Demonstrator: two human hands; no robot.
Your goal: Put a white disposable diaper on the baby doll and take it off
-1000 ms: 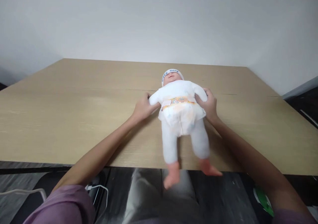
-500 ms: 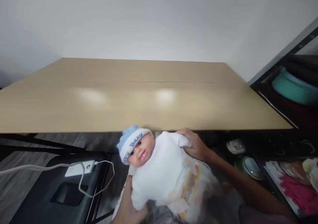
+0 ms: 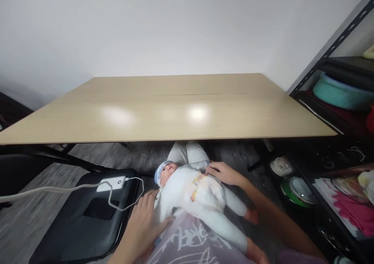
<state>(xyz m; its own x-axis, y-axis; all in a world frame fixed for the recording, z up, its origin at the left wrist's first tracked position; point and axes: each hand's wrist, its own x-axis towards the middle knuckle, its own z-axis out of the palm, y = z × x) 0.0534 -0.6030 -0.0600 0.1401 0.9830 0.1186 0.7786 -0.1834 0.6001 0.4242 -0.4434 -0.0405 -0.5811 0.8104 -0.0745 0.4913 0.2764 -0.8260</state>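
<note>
A baby doll [image 3: 175, 190] lies face up across the wearer's lap, its head to the left. It wears a blue and white knit cap [image 3: 159, 173], a white long-sleeved suit and a white diaper [image 3: 209, 194] with an orange and yellow print. My left hand [image 3: 146, 215] is curved around the doll's near arm and shoulder, the thumb over its side. At the diaper's far upper edge, by the doll's other arm, my right hand [image 3: 223, 173] has its fingers bent and gripping. The fingertips there are partly hidden.
A light wooden table [image 3: 175, 119] stands just ahead, its front edge above the lap. On the left, a black chair [image 3: 76, 225] bears a white power bank [image 3: 111, 183] with a cable and a dark phone [image 3: 101, 208]. Dark shelves with a teal basin [image 3: 341, 92] stand right.
The doll has gone from being held up near the table edge down onto the lap. Both hands stay on it. The camera view has tilted up and shows a window strip.
</note>
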